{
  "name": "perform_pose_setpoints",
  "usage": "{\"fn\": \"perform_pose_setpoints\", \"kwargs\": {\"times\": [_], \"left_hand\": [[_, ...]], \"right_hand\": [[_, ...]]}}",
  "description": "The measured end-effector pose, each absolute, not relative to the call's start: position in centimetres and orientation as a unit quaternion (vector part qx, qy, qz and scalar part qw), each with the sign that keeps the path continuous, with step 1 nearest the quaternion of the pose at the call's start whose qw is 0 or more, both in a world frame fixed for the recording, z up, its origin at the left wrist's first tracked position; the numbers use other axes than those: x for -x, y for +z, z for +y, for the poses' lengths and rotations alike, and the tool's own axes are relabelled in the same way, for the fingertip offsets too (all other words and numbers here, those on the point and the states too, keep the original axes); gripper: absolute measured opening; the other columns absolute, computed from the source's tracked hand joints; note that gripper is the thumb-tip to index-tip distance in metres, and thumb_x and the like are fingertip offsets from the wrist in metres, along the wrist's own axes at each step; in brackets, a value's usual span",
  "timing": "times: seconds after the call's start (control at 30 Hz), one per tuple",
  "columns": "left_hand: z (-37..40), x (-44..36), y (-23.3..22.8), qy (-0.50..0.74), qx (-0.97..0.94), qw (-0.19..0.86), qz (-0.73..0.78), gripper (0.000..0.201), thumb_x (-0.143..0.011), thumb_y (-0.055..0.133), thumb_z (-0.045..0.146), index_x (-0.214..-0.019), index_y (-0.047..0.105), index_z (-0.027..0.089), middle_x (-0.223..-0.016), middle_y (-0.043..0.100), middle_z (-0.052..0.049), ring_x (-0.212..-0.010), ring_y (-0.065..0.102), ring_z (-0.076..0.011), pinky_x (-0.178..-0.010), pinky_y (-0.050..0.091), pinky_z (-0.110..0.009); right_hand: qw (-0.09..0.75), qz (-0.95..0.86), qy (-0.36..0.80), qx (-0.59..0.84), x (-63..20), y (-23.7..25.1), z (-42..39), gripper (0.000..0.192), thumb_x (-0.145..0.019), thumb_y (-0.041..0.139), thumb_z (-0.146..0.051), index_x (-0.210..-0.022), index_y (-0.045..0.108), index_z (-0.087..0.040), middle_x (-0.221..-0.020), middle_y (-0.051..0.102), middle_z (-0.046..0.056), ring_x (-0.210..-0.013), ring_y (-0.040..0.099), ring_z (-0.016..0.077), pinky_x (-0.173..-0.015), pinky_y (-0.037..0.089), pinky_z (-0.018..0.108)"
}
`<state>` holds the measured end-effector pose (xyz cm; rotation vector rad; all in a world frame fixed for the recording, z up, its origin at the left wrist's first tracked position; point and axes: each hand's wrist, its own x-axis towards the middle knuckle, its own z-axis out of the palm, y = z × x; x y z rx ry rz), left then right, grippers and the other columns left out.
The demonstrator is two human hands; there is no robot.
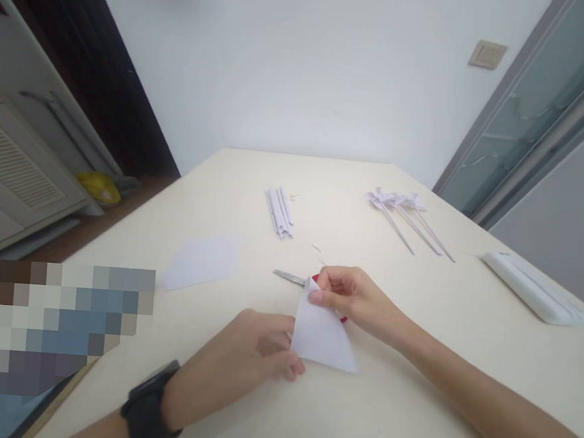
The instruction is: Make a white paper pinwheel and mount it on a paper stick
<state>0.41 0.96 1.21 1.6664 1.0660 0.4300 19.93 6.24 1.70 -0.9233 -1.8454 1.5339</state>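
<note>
A small sheet of white paper is held up over the front of the table between both my hands. My right hand pinches its top corner between thumb and fingers. At the paper's lower left edge, my left hand is closed, thumb in front and fingers behind. Scissors with red handles lie just behind the paper, blades pointing left; the paper and my right hand hide most of the handles. A black watch is on my left wrist.
Another white sheet lies to the left on the cream table. Rolled paper tubes are bundled at the back middle. Three paper pinwheels on sticks lie at the back right. A long white package is near the right edge.
</note>
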Motion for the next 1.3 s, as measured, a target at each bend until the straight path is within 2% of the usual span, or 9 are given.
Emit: {"fn": "perform_pose_setpoints", "kwargs": {"times": [0.13,0.3,0.63,0.83,1.03,1.13,1.3], "left_hand": [[0.8,-0.5,1.1,0.160,-0.706,0.526,0.446,0.013,-0.077,0.052,0.019,-0.077,0.065,0.018,-0.072,0.070,0.000,-0.068,0.064,-0.0165,-0.062,0.046,-0.023],[0.5,-0.6,1.1,0.168,-0.698,0.535,0.444,0.019,-0.076,0.047,0.014,-0.077,0.065,0.018,-0.074,0.071,0.000,-0.067,0.065,-0.0166,-0.063,0.048,-0.024],[0.3,-0.9,1.2,0.171,-0.661,0.600,0.418,0.019,-0.075,0.047,0.015,-0.081,0.065,0.016,-0.075,0.071,-0.003,-0.067,0.066,-0.0176,-0.064,0.051,-0.028],[0.1,-1.0,1.1,0.168,-0.667,0.600,0.409,0.022,-0.075,0.045,0.012,-0.083,0.066,0.016,-0.075,0.071,-0.003,-0.068,0.066,-0.0181,-0.065,0.051,-0.028],[0.9,-0.3,1.2,0.198,-0.675,0.545,0.457,0.016,-0.074,0.048,0.016,-0.076,0.065,0.017,-0.073,0.071,-0.002,-0.068,0.066,-0.0186,-0.065,0.050,-0.028],[1.9,0.6,1.4,0.260,-0.638,0.544,0.479,0.010,-0.074,0.049,0.018,-0.074,0.059,0.017,-0.072,0.071,-0.003,-0.067,0.066,-0.0192,-0.062,0.051,-0.028],[2.6,1.1,1.8,0.315,-0.597,0.548,0.493,0.008,-0.075,0.054,0.025,-0.076,0.052,0.017,-0.071,0.072,-0.006,-0.065,0.067,-0.0205,-0.060,0.051,-0.030]], "right_hand": [[0.277,-0.685,0.571,0.359,-19.8,1.9,6.1,0.033,-0.084,0.048,-0.040,-0.062,0.045,-0.015,-0.060,0.040,-0.003,-0.051,0.036,0.0068,-0.044,0.027,0.019],[0.287,-0.668,0.579,0.369,-19.6,2.4,5.8,0.013,-0.081,0.053,-0.030,-0.079,0.053,-0.017,-0.062,0.044,-0.003,-0.052,0.039,0.0075,-0.043,0.030,0.017],[0.274,-0.667,0.584,0.373,-19.6,2.3,5.9,0.024,-0.082,0.049,-0.034,-0.066,0.049,-0.016,-0.060,0.047,-0.002,-0.050,0.037,0.0074,-0.045,0.027,0.020],[0.290,-0.675,0.569,0.370,-19.8,2.2,5.9,0.021,-0.080,0.047,-0.023,-0.061,0.048,-0.015,-0.056,0.042,-0.003,-0.050,0.037,0.0076,-0.046,0.028,0.020],[0.234,-0.703,0.561,0.368,-19.9,2.5,6.1,0.025,-0.082,0.048,-0.038,-0.071,0.050,-0.017,-0.062,0.043,-0.003,-0.054,0.039,0.0084,-0.047,0.030,0.019],[0.200,-0.727,0.544,0.367,-20.1,2.5,6.2,0.029,-0.084,0.045,-0.043,-0.077,0.053,-0.016,-0.067,0.047,-0.001,-0.057,0.042,0.0094,-0.049,0.032,0.020],[0.209,-0.734,0.526,0.376,-20.4,2.1,6.5,0.032,-0.086,0.042,-0.043,-0.073,0.055,-0.016,-0.060,0.044,-0.002,-0.050,0.038,0.0088,-0.046,0.030,0.021]]}}
